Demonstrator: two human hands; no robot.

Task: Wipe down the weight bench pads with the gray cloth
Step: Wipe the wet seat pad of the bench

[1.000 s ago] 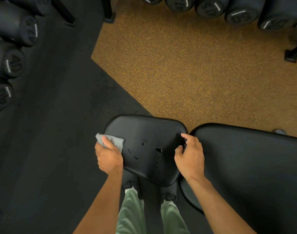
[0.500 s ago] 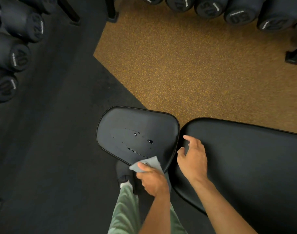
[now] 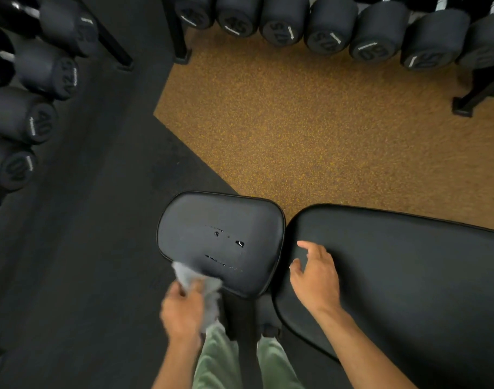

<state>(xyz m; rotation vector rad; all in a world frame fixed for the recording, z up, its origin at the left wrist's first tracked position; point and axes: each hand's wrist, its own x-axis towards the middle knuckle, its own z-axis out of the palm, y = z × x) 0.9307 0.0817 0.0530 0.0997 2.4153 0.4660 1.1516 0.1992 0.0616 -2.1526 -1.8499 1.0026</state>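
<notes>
The left hand (image 3: 184,310) has its fingers clamped on the crumpled gray cloth (image 3: 196,282) at the small black pad's (image 3: 212,220) lower left edge. Shiny wet streaks (image 3: 223,261) cross its middle. The right hand (image 3: 314,273) rests on the long pad (image 3: 408,276), fingers apart.

The small black padded vinyl seat pad (image 3: 220,242), a rounded trapezoid with piped edging, is sitting level just left of the long black padded vinyl back pad (image 3: 408,276), a narrow gap running between them. A few glossy wet spots and streaks are showing across the seat pad's middle. The back pad is stretching off to the right edge, matte and evenly dark. The crumpled gray cloth (image 3: 196,282) is lying bunched over the seat pad's near-left corner (motion-blurred, folds unclear), part of it hanging below the pad's edge.
</notes>
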